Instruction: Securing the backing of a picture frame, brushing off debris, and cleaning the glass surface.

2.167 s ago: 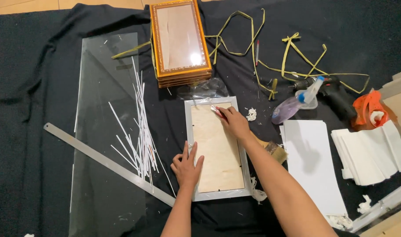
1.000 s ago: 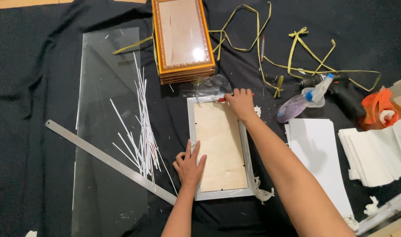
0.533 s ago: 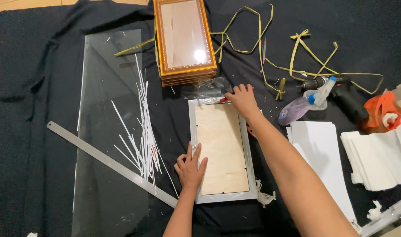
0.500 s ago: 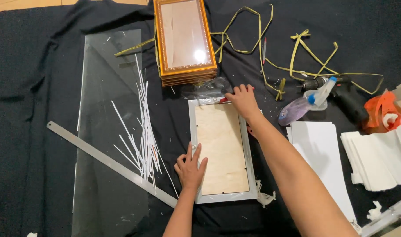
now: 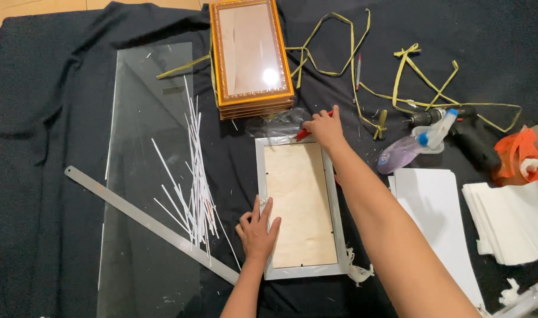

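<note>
A white picture frame (image 5: 338,212) lies face down on the black cloth, its wooden backing board (image 5: 298,206) showing. My left hand (image 5: 258,228) rests flat on the frame's lower left edge, fingers spread. My right hand (image 5: 323,127) is at the frame's top right corner and grips a small red tool (image 5: 302,133) whose tip touches the top edge. A crumpled clear plastic wrap (image 5: 278,123) lies just above the frame.
A stack of gold frames (image 5: 250,56) sits at the top. To the left lie a glass sheet (image 5: 148,176), thin white strips (image 5: 195,176) and a metal ruler (image 5: 145,221). On the right are a spray bottle (image 5: 413,147), a drill (image 5: 469,135), yellow straps (image 5: 410,76) and white paper (image 5: 439,224).
My right hand has moved from the middle of the backing board up to the frame's top right corner with the red tool. My left hand has stayed put.
</note>
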